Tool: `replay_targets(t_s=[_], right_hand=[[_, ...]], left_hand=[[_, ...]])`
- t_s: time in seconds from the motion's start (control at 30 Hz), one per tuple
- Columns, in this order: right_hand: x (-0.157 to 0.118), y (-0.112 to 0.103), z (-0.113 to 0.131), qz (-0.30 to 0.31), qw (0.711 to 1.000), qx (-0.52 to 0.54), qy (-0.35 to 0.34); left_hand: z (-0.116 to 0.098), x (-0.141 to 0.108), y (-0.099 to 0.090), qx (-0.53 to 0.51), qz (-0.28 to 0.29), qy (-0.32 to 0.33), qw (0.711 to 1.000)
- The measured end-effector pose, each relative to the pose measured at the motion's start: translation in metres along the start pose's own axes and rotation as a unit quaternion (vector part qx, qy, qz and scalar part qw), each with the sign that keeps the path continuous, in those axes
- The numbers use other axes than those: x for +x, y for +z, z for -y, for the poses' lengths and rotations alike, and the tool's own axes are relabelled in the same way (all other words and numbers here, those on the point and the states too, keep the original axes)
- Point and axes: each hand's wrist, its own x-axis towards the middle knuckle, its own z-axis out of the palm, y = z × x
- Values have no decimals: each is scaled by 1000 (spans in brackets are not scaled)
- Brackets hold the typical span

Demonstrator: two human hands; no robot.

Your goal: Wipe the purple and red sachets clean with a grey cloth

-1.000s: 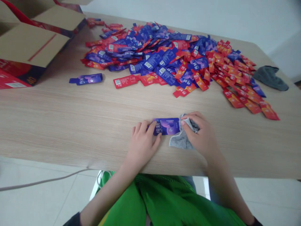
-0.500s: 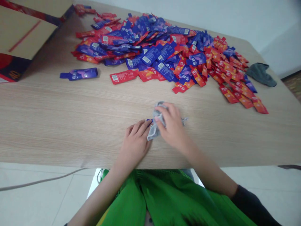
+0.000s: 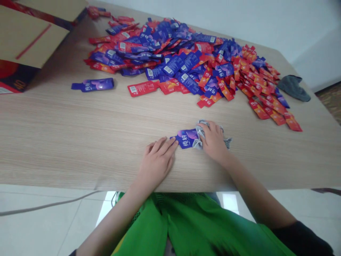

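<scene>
A small purple pouch point(image 3: 188, 138) with white lettering lies flat on the table in front of me, its narrow neck pointing left. The fingertips of my left hand point(image 3: 158, 158) press on that neck, the fingers stretched out over the tabletop. My right hand point(image 3: 214, 141) is closed round a crumpled grey cloth point(image 3: 199, 132) and rests on the pouch's right end, which is hidden beneath. A tail of the cloth sticks out to the right of my fingers.
Across the back of the table point(image 3: 80, 142) spreads a big heap of red and purple pouches point(image 3: 170, 64). One separate purple pouch point(image 3: 93, 85) lies at the left, near an open cardboard box point(image 3: 34, 39). A dark grey cloth point(image 3: 294, 88) lies at the right.
My right hand has slid rightward with the grey cloth, uncovering the purple pouch's printed front. My left hand stays at the neck. The view has shifted slightly.
</scene>
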Motion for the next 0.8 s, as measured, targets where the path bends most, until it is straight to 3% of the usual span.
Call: replay_targets(t_s=[0.1, 0.2, 0.37, 0.5, 0.8], right_hand=[[13, -11, 6, -23, 998, 55, -34], [21, -13, 35, -37, 992, 70, -99], [19, 5, 74, 32, 989, -8, -142], [11, 9, 63, 22, 994, -34, -101], [-10, 3, 2, -19, 997, -57, 42]], left_hand=[[3, -1, 2, 9, -11, 13, 1000], [2, -2, 2, 17, -11, 24, 999], [-2, -3, -1, 24, -9, 8, 1000], [-3, -2, -1, 16, -7, 3, 1000], [3, -5, -1, 15, -9, 37, 999]])
